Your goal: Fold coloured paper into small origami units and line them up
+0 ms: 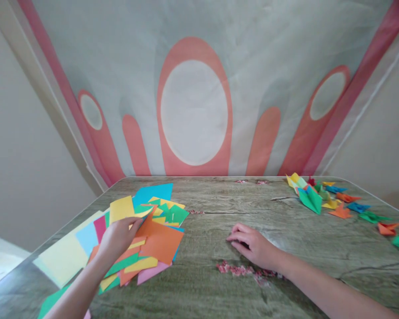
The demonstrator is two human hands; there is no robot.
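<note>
Fingers of the left hand pinch a raised orange paper piece (perhaps more than one, I can't tell) over the coloured-paper pile, while the right hand rests on the wood-grain tabletop, loosely curled and seemingly empty. Because the pile lies overlapped, a hasty tug could drag neighbours along or crease them.

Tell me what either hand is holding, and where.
The left hand seems to pinch colored paper by its near edge; the right hand holds nothing.
</note>
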